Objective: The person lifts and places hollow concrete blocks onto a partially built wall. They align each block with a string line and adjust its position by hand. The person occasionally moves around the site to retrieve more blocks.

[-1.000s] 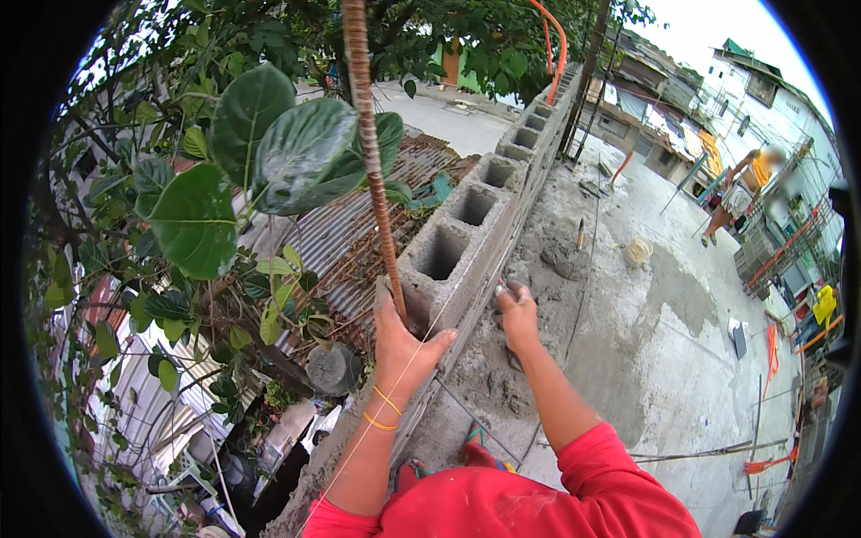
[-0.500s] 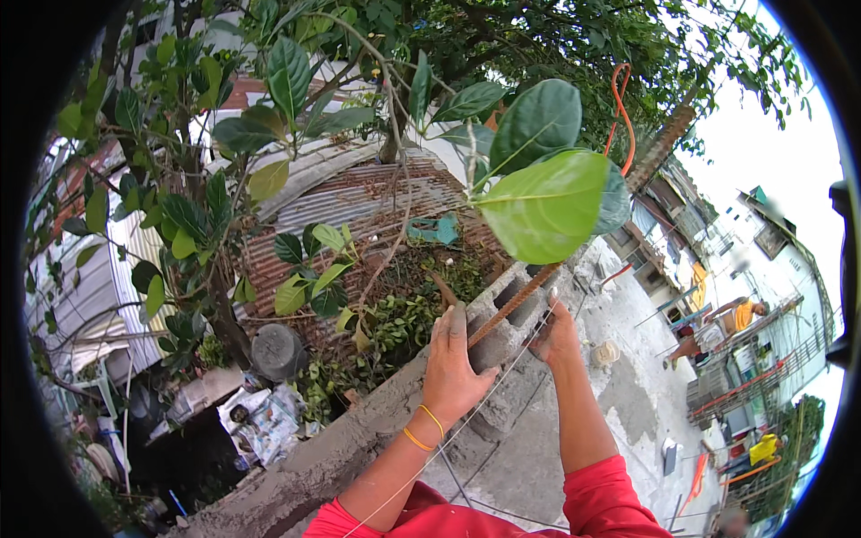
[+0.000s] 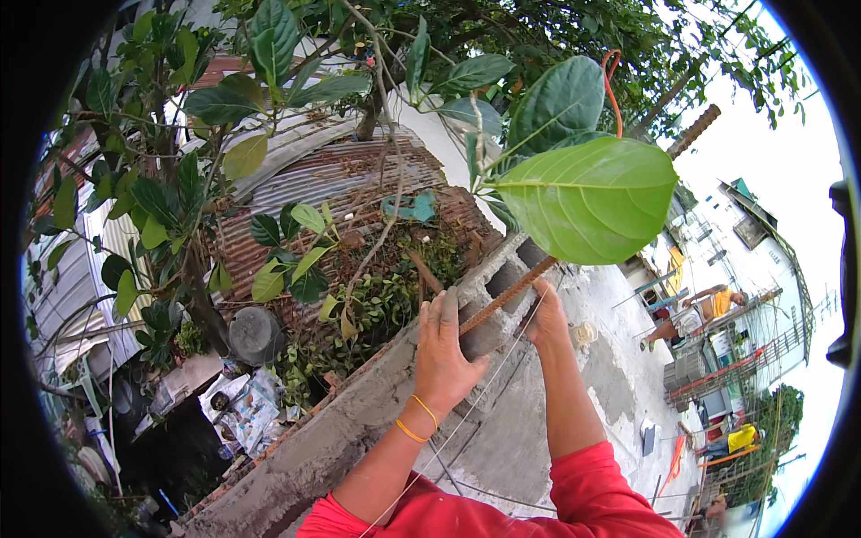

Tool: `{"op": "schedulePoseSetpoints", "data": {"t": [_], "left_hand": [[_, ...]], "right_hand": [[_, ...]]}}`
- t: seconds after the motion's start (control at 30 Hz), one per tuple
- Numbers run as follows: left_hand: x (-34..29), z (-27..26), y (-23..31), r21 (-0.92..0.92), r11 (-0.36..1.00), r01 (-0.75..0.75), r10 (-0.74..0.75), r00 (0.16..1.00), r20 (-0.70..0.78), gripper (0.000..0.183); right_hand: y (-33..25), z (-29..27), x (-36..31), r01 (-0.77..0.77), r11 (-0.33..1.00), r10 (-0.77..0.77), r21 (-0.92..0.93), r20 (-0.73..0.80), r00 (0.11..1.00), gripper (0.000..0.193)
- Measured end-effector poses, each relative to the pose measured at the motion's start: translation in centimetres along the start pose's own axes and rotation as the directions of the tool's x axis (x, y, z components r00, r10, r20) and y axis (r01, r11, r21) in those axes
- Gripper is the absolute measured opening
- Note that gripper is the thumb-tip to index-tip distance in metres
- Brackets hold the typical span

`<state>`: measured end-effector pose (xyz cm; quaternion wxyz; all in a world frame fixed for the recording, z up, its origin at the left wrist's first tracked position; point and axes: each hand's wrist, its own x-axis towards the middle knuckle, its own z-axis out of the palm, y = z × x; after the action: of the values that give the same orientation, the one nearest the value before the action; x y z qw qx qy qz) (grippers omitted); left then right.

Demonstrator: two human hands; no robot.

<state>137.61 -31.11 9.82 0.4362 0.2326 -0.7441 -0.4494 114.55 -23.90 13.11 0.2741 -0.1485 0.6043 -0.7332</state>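
Note:
A grey hollow concrete block (image 3: pixel 513 316) sits on top of a low wall, between my two hands. My left hand (image 3: pixel 443 354) lies along its left end, fingers together and thumb apart, with yellow bands round the wrist. On the opposite side my right hand (image 3: pixel 548 318) grips the block, its fingertips partly hidden behind it. A rusty rebar (image 3: pixel 509 294) slants up through the block's hollows, and a large green leaf (image 3: pixel 587 199) covers part of it. A thin string (image 3: pixel 473 405) runs past the right face of the block.
The mortar-topped wall (image 3: pixel 327 439) runs toward the lower left. Left of it are a rusty corrugated roof (image 3: pixel 309 193), branches and a dark bucket (image 3: pixel 255 335). A concrete floor (image 3: pixel 520 448) lies at right, where two people (image 3: pixel 713 309) appear farther off among rebar.
My view has shifted, so the surroundings sit further left and the big leaf looks larger. Both hands stay at the block, the right one slightly further up along its side.

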Motion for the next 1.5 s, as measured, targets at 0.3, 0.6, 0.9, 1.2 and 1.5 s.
{"op": "schedulePoseSetpoints", "data": {"t": [0.3, 0.6, 0.9, 1.2, 1.5], "left_hand": [[-0.1, 0.0, 0.4, -0.001, 1.000, -0.016, 0.016, 0.999, 0.040, 0.113], [-0.3, 0.4, 1.1, 0.120, 0.969, 0.217, -0.236, 0.955, 0.178, 0.112], [-0.7, 1.0, 0.7, 0.170, 0.984, -0.054, 0.037, 0.994, 0.102, 0.114], [-0.8, 1.0, 0.6, 0.234, 0.972, -0.029, -0.003, 0.991, 0.135, 0.117], [-0.8, 0.9, -0.3, 0.245, 0.968, -0.052, 0.025, 0.993, 0.113, 0.116]], "right_hand": [[-0.2, 0.5, -1.3, 0.036, 0.997, -0.035, -0.063, 0.029, 0.999, 0.074], [-0.7, 0.7, -1.7, -0.028, 0.999, 0.028, -0.045, -0.004, 1.000, 0.126], [-0.2, 0.9, -1.9, 0.054, 0.997, -0.059, -0.051, -0.092, 0.994, 0.126], [-0.2, 1.0, -1.9, 0.041, 0.995, -0.052, -0.087, -0.124, 0.991, 0.124], [-1.5, 1.4, -3.2, -0.009, 1.000, 0.006, -0.024, -0.123, 0.992, 0.127]]}}
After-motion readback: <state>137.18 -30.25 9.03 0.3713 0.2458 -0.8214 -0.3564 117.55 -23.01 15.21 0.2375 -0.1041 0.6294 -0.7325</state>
